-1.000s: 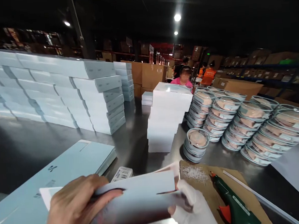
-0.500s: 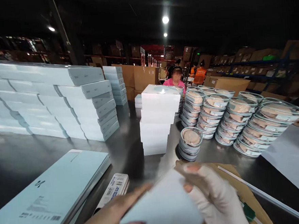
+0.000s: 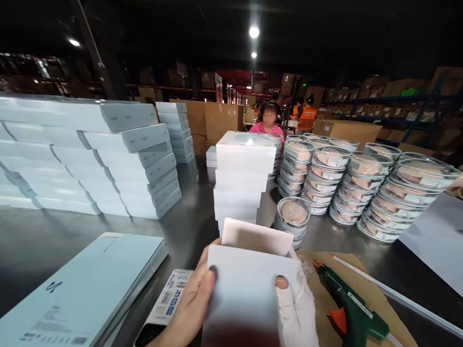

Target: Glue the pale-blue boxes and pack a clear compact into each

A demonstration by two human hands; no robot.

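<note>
Fingers (image 3: 211, 274) of the bare left hand (image 3: 193, 308) are being curled round the left edge of a small white folded cardboard box (image 3: 248, 294), with the thumb laid across its front. Same deal on the other side: the box's right edge is being clamped by the right hand (image 3: 297, 317), which is being worn inside a white fingerless glove, bare thumb tip pressed on the front face. So the box is being held up off the table, low and centre, its top flap standing open and tilted back.

Loads of stuff is being kept around it. A green hot-glue gun with an orange trigger (image 3: 350, 310) is lying on a brown cardboard sheet (image 3: 382, 290) just right of the gloved hand, and a thin clear glue stick (image 3: 402, 299) is lying beyond that. A small flat white packet with blue print (image 3: 167, 305) is sitting just beside the left wrist, next to a big pale-blue flat carton (image 3: 77, 295). Straight behind the box, a stack of white square boxes (image 3: 242, 180) is standing in the way, with round clear-lidded tubs (image 3: 355, 186) piled to its right and long white boxes (image 3: 75, 158) piled far left on the dark metal table (image 3: 22, 241). Both forearms are being brought in from the bottom edge.
</note>
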